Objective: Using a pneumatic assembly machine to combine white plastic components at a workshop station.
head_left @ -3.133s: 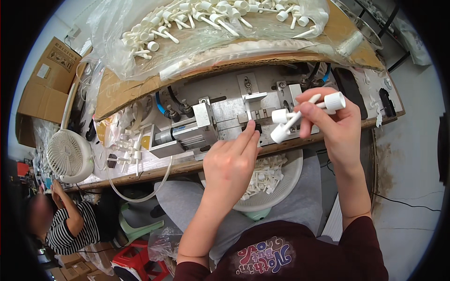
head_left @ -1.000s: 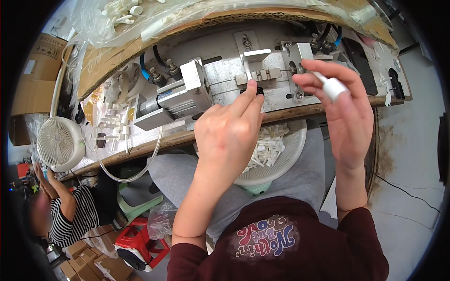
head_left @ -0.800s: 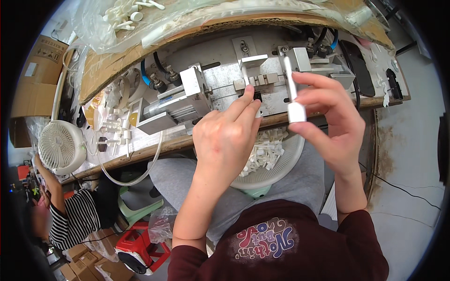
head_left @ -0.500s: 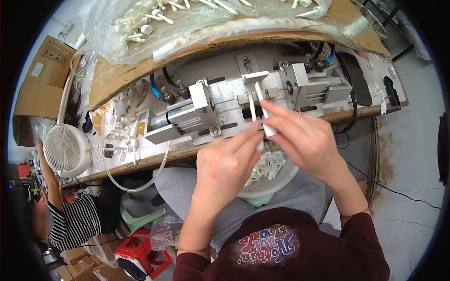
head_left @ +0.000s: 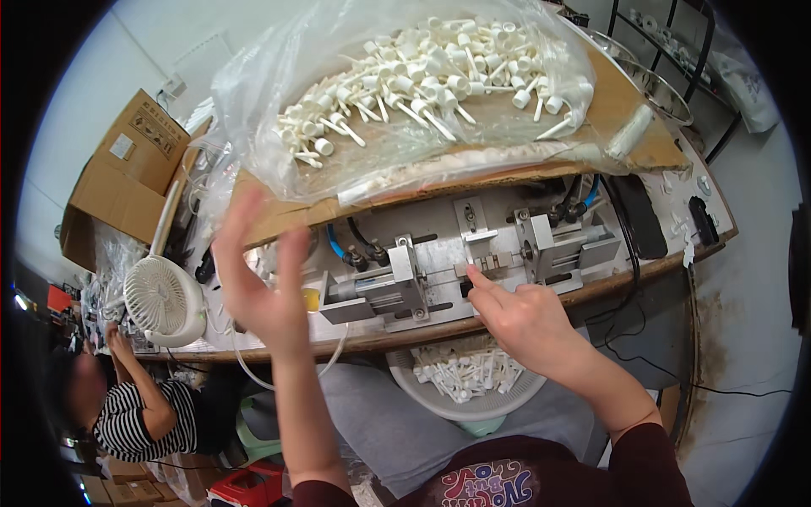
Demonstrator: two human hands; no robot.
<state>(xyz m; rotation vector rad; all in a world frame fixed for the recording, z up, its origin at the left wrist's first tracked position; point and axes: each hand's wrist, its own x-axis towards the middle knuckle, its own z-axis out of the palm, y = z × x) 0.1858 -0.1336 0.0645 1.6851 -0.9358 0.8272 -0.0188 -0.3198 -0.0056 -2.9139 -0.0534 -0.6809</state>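
My left hand (head_left: pixel 263 275) is raised at the left, in front of the cardboard's edge, slightly blurred, with its fingers spread and nothing visible in them. My right hand (head_left: pixel 525 325) reaches to the middle of a metal clamping machine (head_left: pixel 405 279). Its fingers are curled and the index fingertip touches the small metal holder (head_left: pixel 494 263) between the two cylinder units; anything pinched there is hidden. Behind the machine, a heap of small white plastic scoops (head_left: pixel 439 72) lies on clear plastic film over a cardboard sheet (head_left: pixel 621 156).
A pale round basket (head_left: pixel 405 380) of white plastic pieces (head_left: pixel 465 372) rests by my lap, below the bench edge. To the left stand a white fan (head_left: pixel 165 300) and a cardboard box (head_left: pixel 127 165). A person in a striped top (head_left: pixel 148 418) sits at far left.
My hands have parted: the left swung up and left, the right went to the holder. The two white pieces they held no longer show in my hands. The view has tilted up, showing more scoops.
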